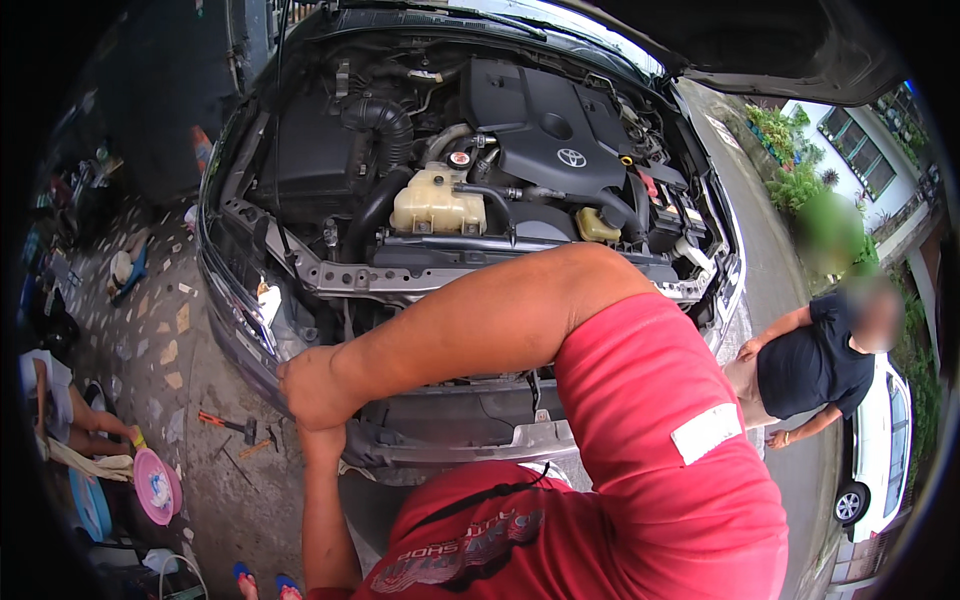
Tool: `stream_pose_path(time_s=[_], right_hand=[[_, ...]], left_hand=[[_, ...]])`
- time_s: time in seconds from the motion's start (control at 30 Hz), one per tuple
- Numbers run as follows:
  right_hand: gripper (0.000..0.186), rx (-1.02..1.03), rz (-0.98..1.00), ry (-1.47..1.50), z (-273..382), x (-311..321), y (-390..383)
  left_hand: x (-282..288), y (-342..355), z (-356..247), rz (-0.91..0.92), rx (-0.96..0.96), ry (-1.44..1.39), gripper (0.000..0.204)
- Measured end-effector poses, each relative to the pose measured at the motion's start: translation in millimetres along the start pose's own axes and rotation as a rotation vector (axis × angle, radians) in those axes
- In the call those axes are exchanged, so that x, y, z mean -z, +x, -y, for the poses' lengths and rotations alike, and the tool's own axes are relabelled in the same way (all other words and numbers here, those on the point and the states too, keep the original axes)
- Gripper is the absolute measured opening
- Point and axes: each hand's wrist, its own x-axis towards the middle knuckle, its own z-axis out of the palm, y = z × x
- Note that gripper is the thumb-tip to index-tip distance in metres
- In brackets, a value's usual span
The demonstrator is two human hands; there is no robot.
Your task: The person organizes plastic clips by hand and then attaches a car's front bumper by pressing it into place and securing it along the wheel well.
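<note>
A car stands before me with its hood up and its engine bay [400, 240] exposed. My right arm reaches across my body, so my right hand [318, 385] is at the car's front left corner, beside the headlight [267, 310] and the edge of the bumper [235, 350]. Its fingers look curled, but their tips and whatever they may hold are hidden. My left hand [322, 440] comes up just below it, mostly covered by the right one; its fingers do not show.
On the ground at left lie a hammer [248, 432], an orange-handled tool [213, 420] and a thin rod [236, 466]. Farther left, a person works near a pink basin [157, 487] and a blue tub [90, 505]. Another person [815, 355] stands at right near a white car [884, 450].
</note>
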Motion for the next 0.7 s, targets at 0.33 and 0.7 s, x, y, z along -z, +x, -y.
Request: stream_pose_path(time_s=[0.33, 0.7], right_hand=[[0.027, -0.076, 0.225, 0.032, -37.0, 45.6, -12.1], [0.026, -0.361, 0.619, 0.408, -6.1, 56.5, -4.1]], left_hand=[[19.1, 10.1, -30.7, 0.088, -0.001, 0.025, 0.026], [18.5, 7.0, -23.3, 0.112, 0.048, -0.007, 0.029]])
